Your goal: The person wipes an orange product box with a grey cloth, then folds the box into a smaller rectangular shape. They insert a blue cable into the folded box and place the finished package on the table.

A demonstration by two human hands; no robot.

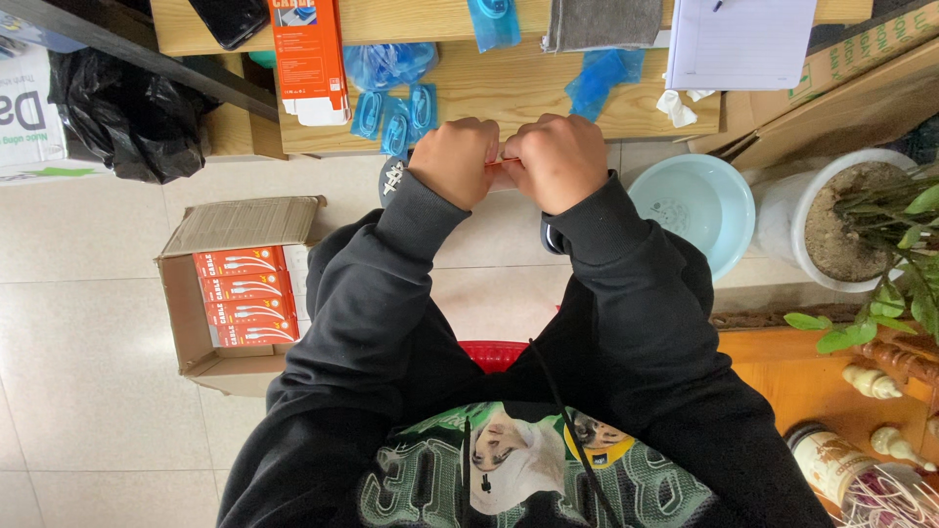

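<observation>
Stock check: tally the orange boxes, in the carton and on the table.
Flat orange cable boxes in the brown cardboard carton on the floor: 4
Tall orange box lying opened on the wooden table: 1
Total: 5

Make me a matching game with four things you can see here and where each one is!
Things:
1. cardboard box
2. pale blue basin
3. black plastic bag
4. white plant pot

Places:
A. far right, holding soil and green leaves
B. floor at left, orange packs inside
C. floor, right of the hands
D. top left, under the table edge

Pairs: 1-B, 2-C, 3-D, 4-A
</observation>
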